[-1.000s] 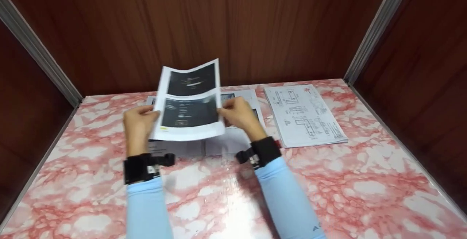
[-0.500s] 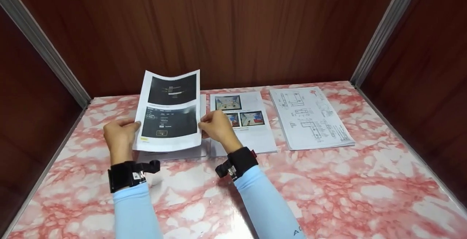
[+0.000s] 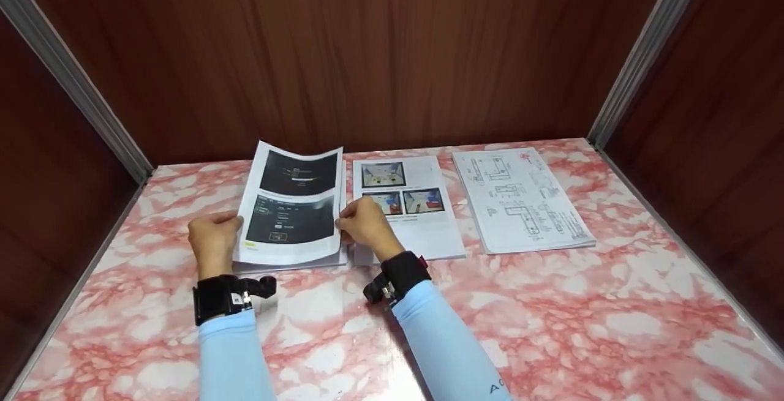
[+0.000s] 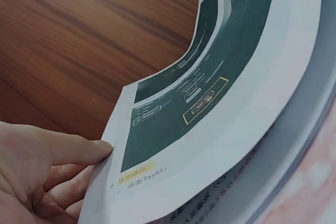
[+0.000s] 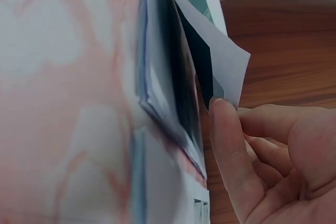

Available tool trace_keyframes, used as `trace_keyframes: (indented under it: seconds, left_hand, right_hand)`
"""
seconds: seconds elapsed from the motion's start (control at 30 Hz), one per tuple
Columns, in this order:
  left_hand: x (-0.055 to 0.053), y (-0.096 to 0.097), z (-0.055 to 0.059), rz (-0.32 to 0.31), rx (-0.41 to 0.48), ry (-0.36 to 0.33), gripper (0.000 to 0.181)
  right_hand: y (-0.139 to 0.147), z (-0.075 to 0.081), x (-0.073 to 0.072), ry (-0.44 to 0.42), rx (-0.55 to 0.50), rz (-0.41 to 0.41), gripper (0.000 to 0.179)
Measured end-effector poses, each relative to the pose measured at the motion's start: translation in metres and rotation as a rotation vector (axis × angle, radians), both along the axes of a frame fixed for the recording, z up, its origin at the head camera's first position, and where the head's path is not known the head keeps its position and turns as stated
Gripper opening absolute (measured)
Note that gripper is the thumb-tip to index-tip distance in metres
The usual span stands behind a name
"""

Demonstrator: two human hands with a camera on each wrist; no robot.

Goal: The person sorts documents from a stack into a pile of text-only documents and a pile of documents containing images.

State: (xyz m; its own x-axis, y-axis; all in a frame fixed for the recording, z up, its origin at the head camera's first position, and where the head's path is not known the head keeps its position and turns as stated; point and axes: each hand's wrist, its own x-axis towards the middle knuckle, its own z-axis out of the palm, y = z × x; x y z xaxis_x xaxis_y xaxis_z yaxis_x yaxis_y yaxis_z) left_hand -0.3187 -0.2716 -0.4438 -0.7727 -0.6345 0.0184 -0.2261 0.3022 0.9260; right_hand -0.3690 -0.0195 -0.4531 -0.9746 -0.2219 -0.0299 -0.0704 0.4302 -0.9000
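Observation:
A printed sheet of paper with two dark screenshots is held by its side edges, sagging in the middle. My left hand pinches its left edge between thumb and fingers; in the left wrist view the thumb lies on the white margin of the sheet. At the opposite edge my right hand pinches the sheet too. Just beneath it lies the left paper stack, mostly hidden by the sheet. In the right wrist view a gap shows between the sheet and the stack.
Beside my right hand lies a middle paper stack with several colour pictures. Farther right is a stack of technical drawings. All rest on a red-and-white marbled table. Brown wood-grain panels enclose the back and sides.
Both hands have carried the sheet left and down, from above the middle to over the left stack. The middle stack's pictures have come into view.

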Motion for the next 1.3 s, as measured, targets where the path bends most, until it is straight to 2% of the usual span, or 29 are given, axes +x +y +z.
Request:
trace_keyframes:
  seconds: [0.2,0.37,0.53,0.7,1.17,1.3]
  left_hand:
    - [0.0003,-0.0008,-0.0028,0.006,-0.013,-0.003,0.029]
    - [0.0005,-0.0016,-0.006,-0.004,-0.029,-0.033,0.029]
    - [0.0003,-0.0012,-0.0087,-0.024,-0.042,-0.08,0.03]
    - [0.0012,-0.0024,-0.0091,-0.036,-0.036,-0.119,0.031]
    - [0.0033,-0.0035,-0.0094,-0.056,-0.032,-0.169,0.034]
    - [0.0047,-0.0048,-0.0084,-0.039,-0.045,-0.183,0.034]
  right_hand:
    - [-0.0008,-0.0053,-0.0018,-0.013,0.035,0.012,0.007]
    - [-0.0009,-0.0075,-0.0023,-0.036,0.033,0.018,0.007]
    - [0.0012,-0.0096,-0.0026,-0.02,0.068,0.006,0.006]
    - [0.0025,-0.0106,-0.0027,-0.023,0.074,0.012,0.007]
    - [0.0042,-0.0089,-0.0014,-0.036,0.053,0.032,0.007]
    - [0.0048,-0.007,-0.0016,-0.043,0.077,0.033,0.008]
